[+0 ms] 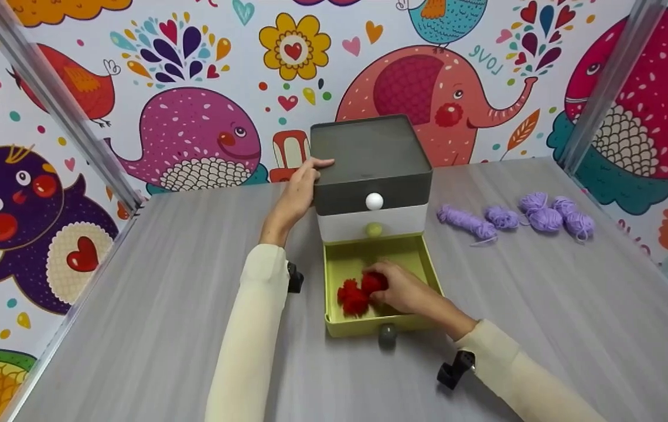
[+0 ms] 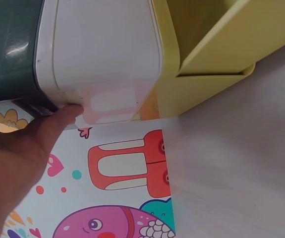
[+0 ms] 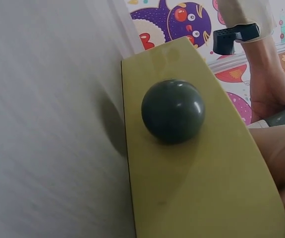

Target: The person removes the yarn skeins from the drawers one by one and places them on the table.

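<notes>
A small drawer box (image 1: 372, 149) stands on the table with a dark grey top, a white tier and a yellow-green bottom drawer (image 1: 346, 329) pulled out. My left hand (image 1: 297, 196) grips the box's upper left side, fingers over the top edge; its thumb (image 2: 68, 115) lies against the white tier. Inside the open drawer my right hand (image 1: 403, 288) pinches a fuzzy red pom-pom (image 1: 374, 282), its fingertips partly hidden. More red pom-poms (image 1: 354, 300) lie just left of it. The drawer front bears a round dark grey knob (image 3: 173, 111).
Several bundles of purple yarn (image 1: 466, 223) lie on the grey table (image 1: 193, 281) right of the box. A white knob (image 1: 374, 201) and a green knob (image 1: 374, 228) stick out from the upper tiers. Printed walls (image 1: 205, 129) close off the back and sides.
</notes>
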`<action>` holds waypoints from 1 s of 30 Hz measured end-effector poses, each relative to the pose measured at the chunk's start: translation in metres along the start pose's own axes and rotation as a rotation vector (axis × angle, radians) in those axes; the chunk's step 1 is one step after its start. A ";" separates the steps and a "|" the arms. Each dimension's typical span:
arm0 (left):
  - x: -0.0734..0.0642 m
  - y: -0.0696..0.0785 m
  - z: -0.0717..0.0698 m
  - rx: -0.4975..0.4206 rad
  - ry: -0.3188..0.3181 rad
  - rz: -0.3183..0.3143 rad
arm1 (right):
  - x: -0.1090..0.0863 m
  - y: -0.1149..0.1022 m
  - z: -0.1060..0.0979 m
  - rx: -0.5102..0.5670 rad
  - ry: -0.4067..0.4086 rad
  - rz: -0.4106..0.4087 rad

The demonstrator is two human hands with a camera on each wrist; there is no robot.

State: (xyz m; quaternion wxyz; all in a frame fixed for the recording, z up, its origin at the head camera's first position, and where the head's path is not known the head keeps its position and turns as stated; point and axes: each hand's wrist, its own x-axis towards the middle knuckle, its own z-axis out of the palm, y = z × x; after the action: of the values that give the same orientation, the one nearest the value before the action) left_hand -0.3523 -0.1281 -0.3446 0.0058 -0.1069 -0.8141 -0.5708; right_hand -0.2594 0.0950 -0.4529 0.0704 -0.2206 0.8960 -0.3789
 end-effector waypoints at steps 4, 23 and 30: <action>0.000 -0.001 0.000 -0.001 0.004 -0.003 | 0.000 -0.001 0.001 0.011 0.010 0.028; -0.001 -0.001 -0.001 -0.004 -0.012 -0.006 | -0.009 -0.016 -0.040 0.089 0.081 -0.025; 0.001 -0.001 0.000 -0.003 -0.007 0.015 | -0.016 -0.017 -0.075 0.117 0.092 -0.081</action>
State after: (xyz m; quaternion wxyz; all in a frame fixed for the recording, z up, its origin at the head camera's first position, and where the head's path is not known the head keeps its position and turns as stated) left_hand -0.3532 -0.1285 -0.3453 0.0069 -0.1150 -0.8125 -0.5714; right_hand -0.2613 0.1397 -0.3889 0.0265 -0.2346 0.8649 -0.4431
